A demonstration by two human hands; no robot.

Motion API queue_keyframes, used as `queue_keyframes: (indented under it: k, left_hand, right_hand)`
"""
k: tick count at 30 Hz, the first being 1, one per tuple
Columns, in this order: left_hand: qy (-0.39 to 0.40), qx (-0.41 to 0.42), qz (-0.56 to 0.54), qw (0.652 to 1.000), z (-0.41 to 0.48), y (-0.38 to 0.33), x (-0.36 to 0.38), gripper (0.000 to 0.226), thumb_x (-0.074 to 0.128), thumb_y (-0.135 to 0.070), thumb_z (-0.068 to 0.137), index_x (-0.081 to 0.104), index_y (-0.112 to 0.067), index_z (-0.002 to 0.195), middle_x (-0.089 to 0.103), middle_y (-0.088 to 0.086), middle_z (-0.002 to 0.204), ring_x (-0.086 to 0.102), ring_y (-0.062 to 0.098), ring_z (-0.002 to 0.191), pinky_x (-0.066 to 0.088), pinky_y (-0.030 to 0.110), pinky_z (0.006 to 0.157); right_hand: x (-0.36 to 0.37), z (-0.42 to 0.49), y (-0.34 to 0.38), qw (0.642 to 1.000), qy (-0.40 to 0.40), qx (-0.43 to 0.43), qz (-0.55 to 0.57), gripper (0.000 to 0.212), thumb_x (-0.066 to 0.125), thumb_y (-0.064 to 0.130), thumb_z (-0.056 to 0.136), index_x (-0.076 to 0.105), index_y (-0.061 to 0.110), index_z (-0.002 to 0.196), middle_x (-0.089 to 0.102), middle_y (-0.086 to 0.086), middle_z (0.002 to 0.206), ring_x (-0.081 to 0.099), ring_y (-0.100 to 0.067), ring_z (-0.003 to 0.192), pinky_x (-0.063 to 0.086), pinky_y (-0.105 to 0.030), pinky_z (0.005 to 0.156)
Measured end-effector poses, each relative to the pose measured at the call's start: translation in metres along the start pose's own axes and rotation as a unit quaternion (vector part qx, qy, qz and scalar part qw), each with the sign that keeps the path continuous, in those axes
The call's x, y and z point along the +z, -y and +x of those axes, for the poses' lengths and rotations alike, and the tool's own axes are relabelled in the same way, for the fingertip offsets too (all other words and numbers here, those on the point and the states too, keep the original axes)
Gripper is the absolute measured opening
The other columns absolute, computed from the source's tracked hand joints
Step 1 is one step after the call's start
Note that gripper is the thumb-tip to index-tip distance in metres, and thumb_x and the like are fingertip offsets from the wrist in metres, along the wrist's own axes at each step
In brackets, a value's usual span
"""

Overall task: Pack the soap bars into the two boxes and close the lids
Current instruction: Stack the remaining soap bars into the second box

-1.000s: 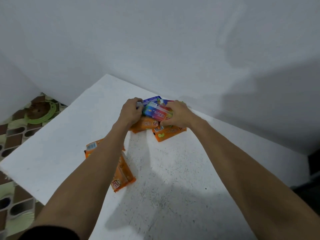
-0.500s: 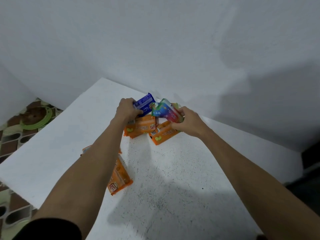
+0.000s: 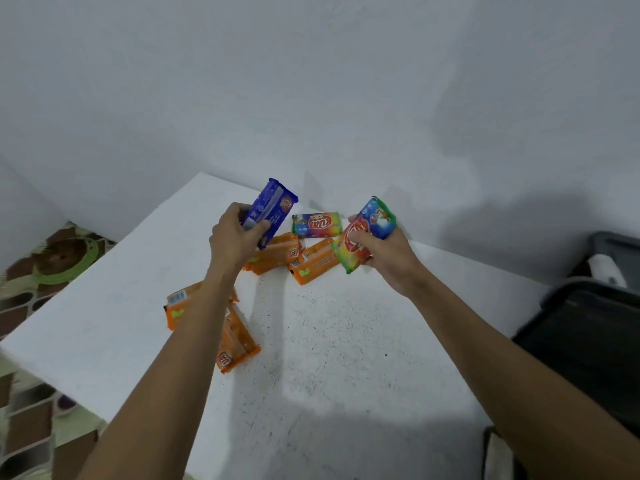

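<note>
My left hand (image 3: 235, 239) grips a blue soap bar (image 3: 272, 209) and holds it tilted above the white table (image 3: 332, 341). My right hand (image 3: 388, 254) grips a rainbow-wrapped soap bar (image 3: 363, 233), also lifted off the table. Between the hands, a second rainbow bar (image 3: 316, 224) lies flat near the far edge. Two orange bars (image 3: 277, 252) (image 3: 313, 261) lie just in front of it. Two more orange bars (image 3: 180, 306) (image 3: 235, 341) lie nearer, partly hidden by my left forearm. No packing box is clearly in view.
A dark plastic container (image 3: 588, 334) stands at the right, past the table's edge, with a white roll (image 3: 606, 268) behind it. White walls close the far side. A patterned floor (image 3: 52, 265) shows beyond the left edge.
Both hands have lifted their bars off the pile and moved apart, the left with the blue bar, the right with the rainbow bar. A second rainbow bar is now uncovered.
</note>
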State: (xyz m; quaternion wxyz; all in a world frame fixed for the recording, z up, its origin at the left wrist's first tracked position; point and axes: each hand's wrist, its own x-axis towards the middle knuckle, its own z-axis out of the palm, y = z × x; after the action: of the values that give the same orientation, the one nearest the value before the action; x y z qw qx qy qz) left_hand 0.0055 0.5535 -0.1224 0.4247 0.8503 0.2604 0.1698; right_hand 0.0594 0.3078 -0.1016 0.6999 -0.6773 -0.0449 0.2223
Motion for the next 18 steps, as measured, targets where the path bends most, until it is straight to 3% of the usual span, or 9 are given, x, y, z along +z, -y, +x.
queue_keyframes:
  k: [3, 7, 11, 14, 16, 18]
  left_hand:
    - [0.025, -0.028, -0.129, 0.991, -0.031, -0.012, 0.001, 0.044, 0.072, -0.032, 0.086, 0.051, -0.015, 0.121, 0.064, 0.003, 0.116, 0.066, 0.015, 0.095, 0.056, 0.027, 0.073]
    - [0.104, -0.064, -0.274, 0.954, -0.071, -0.028, 0.008, 0.043, 0.07, -0.017, 0.088, 0.049, -0.014, 0.125, 0.067, 0.009, 0.115, 0.07, 0.014, 0.086, 0.057, 0.021, 0.064]
    - [0.186, -0.075, -0.335, 0.921, -0.112, -0.048, 0.02, 0.049, 0.057, -0.008, 0.095, 0.039, -0.021, 0.139, 0.068, -0.002, 0.109, 0.07, 0.006, 0.083, 0.057, 0.022, 0.065]
    - [0.219, -0.095, -0.39, 0.889, -0.139, -0.062, 0.033, 0.055, 0.045, 0.0, 0.096, 0.034, -0.023, 0.145, 0.067, -0.002, 0.113, 0.069, 0.01, 0.089, 0.058, 0.025, 0.067]
    - [0.222, -0.105, -0.413, 0.877, -0.155, -0.074, 0.04, 0.054, 0.046, -0.003, 0.095, 0.035, -0.024, 0.144, 0.06, 0.003, 0.123, 0.065, 0.013, 0.093, 0.057, 0.024, 0.065]
    - [0.228, -0.096, -0.409, 0.878, -0.175, -0.088, 0.049, 0.049, 0.055, -0.017, 0.096, 0.039, -0.026, 0.142, 0.059, 0.0, 0.124, 0.062, 0.012, 0.096, 0.055, 0.023, 0.064]
  right_hand:
    - [-0.01, -0.023, 0.008, 0.999, -0.033, 0.004, -0.013, 0.034, 0.072, 0.018, 0.086, 0.059, 0.014, 0.117, 0.072, -0.006, 0.105, 0.071, -0.019, 0.091, 0.059, -0.038, 0.076]
    - [-0.03, -0.063, 0.016, 0.998, -0.045, -0.001, -0.053, 0.033, 0.068, 0.026, 0.09, 0.056, 0.012, 0.118, 0.068, -0.008, 0.105, 0.069, -0.022, 0.092, 0.06, -0.033, 0.067]
    - [-0.055, -0.109, 0.019, 0.997, -0.049, -0.001, -0.059, 0.034, 0.068, 0.024, 0.09, 0.056, 0.012, 0.119, 0.065, -0.013, 0.113, 0.07, -0.027, 0.095, 0.062, -0.042, 0.072]
    - [-0.075, -0.147, 0.025, 0.998, -0.061, 0.004, -0.031, 0.037, 0.063, 0.016, 0.092, 0.053, 0.025, 0.127, 0.062, -0.011, 0.115, 0.071, -0.028, 0.094, 0.062, -0.044, 0.072]
    - [-0.088, -0.173, 0.029, 0.997, -0.071, -0.011, -0.026, 0.038, 0.061, 0.015, 0.093, 0.053, 0.031, 0.126, 0.061, -0.008, 0.113, 0.072, -0.027, 0.092, 0.062, -0.042, 0.07]
    - [-0.103, -0.198, 0.029, 0.995, -0.085, -0.036, -0.045, 0.027, 0.06, 0.015, 0.094, 0.058, 0.027, 0.118, 0.061, -0.008, 0.115, 0.072, -0.026, 0.091, 0.061, -0.038, 0.067]
